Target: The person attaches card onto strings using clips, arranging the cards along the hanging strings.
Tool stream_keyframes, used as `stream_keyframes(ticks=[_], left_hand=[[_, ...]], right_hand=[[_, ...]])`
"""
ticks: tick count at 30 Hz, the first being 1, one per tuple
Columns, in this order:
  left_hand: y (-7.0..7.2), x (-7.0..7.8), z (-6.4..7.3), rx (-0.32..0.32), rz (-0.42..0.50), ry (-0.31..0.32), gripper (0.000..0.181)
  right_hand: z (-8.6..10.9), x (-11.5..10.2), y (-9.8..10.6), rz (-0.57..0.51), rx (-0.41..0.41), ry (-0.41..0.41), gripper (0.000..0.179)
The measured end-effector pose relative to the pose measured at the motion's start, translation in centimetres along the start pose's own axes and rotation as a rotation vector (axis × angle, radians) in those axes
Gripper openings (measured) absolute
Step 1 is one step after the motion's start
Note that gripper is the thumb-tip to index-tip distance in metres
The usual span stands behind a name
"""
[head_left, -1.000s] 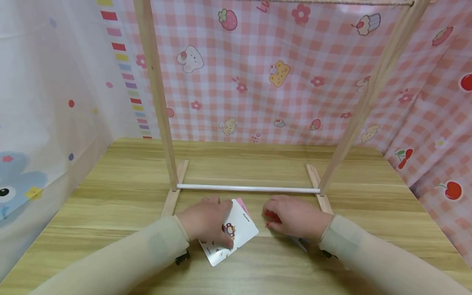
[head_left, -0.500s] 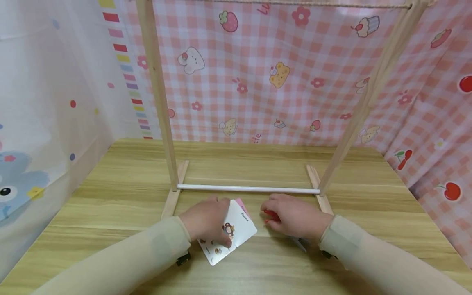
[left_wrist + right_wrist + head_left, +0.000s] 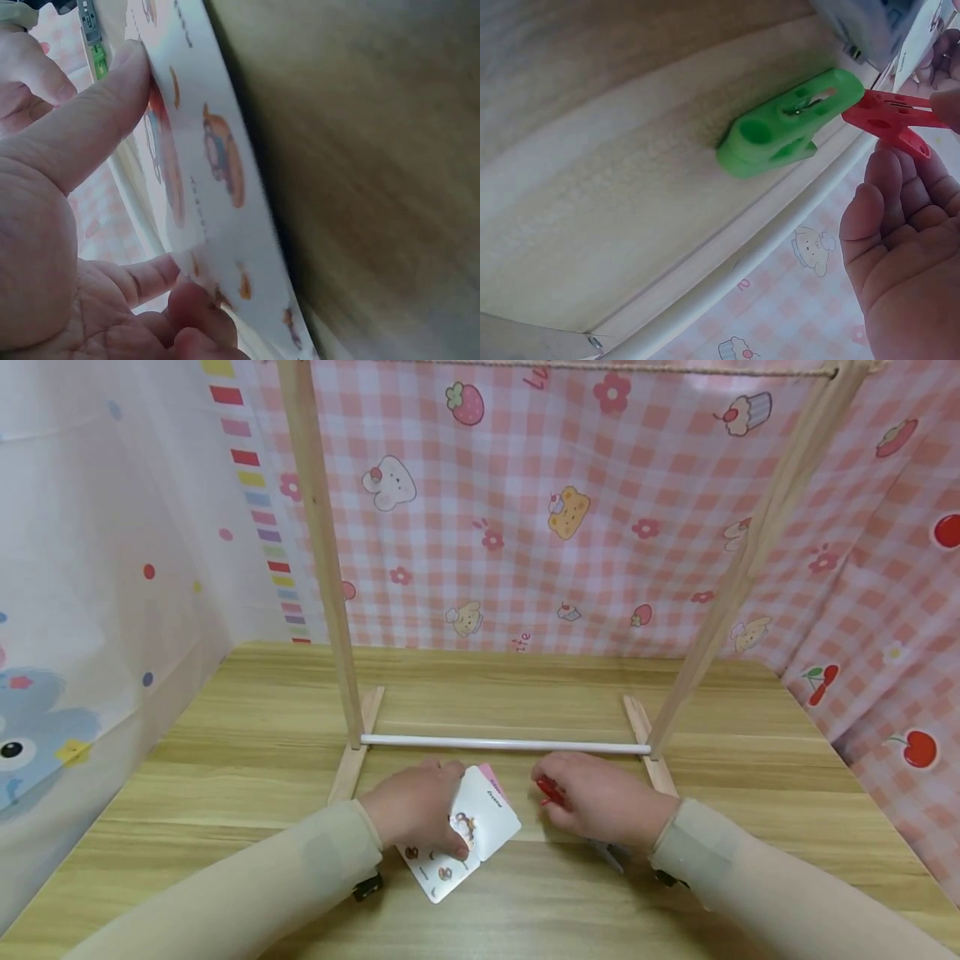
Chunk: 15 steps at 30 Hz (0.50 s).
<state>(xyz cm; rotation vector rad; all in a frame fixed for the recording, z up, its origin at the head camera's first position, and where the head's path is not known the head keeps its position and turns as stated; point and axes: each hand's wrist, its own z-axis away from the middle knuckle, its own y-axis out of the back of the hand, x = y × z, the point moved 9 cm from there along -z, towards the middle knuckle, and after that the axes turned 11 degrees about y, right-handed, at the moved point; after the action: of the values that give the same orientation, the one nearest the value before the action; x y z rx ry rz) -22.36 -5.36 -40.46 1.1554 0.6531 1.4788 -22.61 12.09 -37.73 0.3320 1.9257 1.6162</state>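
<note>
A white card printed with small monkey pictures tilts up from the table, and my left hand grips its left side. In the left wrist view the thumb lies on the printed face while other fingers bend at the card's edge. A pink piece peeks out behind its upper corner. To the right, my right hand pinches a red clothespin between thumb and fingers. Close by, a green clothespin lies on the table, with a grey clothespin past it, mostly under the right hand in the head view.
A wooden frame stands over the table, with a left post, a right post and a cord across the top. Its white bottom rod runs just beyond both hands. A pink checked cloth hangs behind.
The card and my left hand have shifted slightly left, showing more of the printed lower part. My right fingers have moved a little around the red clothespin.
</note>
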Motion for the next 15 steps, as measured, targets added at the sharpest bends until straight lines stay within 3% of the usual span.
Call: stream_keyframes(ticks=[4, 10, 15], left_hand=[[0.3, -0.3, -0.1, 0.006, 0.039, 0.003, 0.093], [1.1, -1.0, -0.5, 0.025, 0.109, -0.028, 0.049], [1.5, -1.5, -0.7, 0.017, 0.178, -0.028, 0.027]], right_hand=[[0.0, 0.0, 0.1, -0.027, 0.006, -0.008, 0.015], [0.2, 0.0, 0.3, -0.027, 0.012, -0.01, 0.017], [0.3, -0.2, 0.6, 0.013, 0.023, 0.015, 0.035]])
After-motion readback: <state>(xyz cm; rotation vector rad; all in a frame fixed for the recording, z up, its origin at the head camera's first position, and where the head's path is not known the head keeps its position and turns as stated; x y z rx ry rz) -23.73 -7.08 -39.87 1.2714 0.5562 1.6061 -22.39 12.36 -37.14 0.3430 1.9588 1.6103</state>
